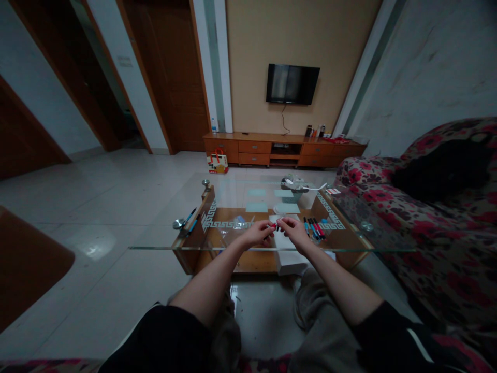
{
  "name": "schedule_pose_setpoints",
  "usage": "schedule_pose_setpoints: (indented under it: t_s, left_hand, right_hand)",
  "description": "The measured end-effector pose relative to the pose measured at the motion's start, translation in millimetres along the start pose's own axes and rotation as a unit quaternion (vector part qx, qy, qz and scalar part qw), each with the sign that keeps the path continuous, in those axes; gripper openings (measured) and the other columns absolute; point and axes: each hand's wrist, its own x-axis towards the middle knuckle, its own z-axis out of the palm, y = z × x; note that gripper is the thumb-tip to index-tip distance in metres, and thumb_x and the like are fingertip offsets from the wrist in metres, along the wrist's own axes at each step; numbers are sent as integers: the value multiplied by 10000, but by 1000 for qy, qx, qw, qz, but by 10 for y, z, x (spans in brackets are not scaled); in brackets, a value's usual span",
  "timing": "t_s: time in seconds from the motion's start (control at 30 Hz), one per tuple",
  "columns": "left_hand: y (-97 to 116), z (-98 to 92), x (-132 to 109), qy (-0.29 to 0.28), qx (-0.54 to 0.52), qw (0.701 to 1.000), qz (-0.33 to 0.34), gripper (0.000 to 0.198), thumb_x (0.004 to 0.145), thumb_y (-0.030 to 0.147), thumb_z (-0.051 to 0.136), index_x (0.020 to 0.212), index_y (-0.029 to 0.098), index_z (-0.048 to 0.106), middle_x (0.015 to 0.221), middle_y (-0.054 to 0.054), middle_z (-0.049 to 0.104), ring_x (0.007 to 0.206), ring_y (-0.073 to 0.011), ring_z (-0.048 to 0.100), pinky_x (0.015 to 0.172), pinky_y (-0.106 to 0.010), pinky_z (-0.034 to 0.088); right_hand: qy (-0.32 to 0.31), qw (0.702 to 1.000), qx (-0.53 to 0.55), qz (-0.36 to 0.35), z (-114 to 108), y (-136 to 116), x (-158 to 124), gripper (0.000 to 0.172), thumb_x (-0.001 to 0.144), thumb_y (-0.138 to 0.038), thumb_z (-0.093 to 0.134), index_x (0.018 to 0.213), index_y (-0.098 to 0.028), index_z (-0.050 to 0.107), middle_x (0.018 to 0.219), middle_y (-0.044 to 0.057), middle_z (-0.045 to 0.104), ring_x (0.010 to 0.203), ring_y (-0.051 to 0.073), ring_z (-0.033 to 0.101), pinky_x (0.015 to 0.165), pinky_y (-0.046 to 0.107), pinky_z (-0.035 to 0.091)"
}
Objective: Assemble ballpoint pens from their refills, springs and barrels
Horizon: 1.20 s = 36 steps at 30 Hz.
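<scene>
My left hand (259, 234) and my right hand (294, 233) meet above the near part of the glass tabletop (229, 247). Between their fingertips shows a small red and black piece, which looks like part of a red pen (274, 226). The left fingers are closed around its red end. My right fingers pinch at its other side; exactly what they grip is too small to tell. Just right of my right hand lie several blue, red and black pens (315, 228). Farther left, a blue pen (189, 217) and another dark blue pen (193, 226) rest near the table's left side.
Under the glass, a white box (289, 264) sits on the wooden shelf. A bowl-like item with a white cable (295, 185) is at the table's far right. Beyond stand a paper bag (217, 161) and TV cabinet (254, 147). A floral sofa (446, 248) flanks the right.
</scene>
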Motion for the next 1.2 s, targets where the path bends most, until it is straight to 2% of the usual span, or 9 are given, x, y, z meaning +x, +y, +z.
schedule_pose_setpoints:
  t_s: [1.2]
  left_hand:
    - [-67,-19,38,-5,-1,1000,2,311,864,441,633,979,152,619,764,-13,593,561,-79,564,500,-189,494]
  right_hand:
    - [-4,1000,-15,-11,-6,54,27,405,737,-571,707,823,-176,698,715,33,651,606,143,530,487,239,351]
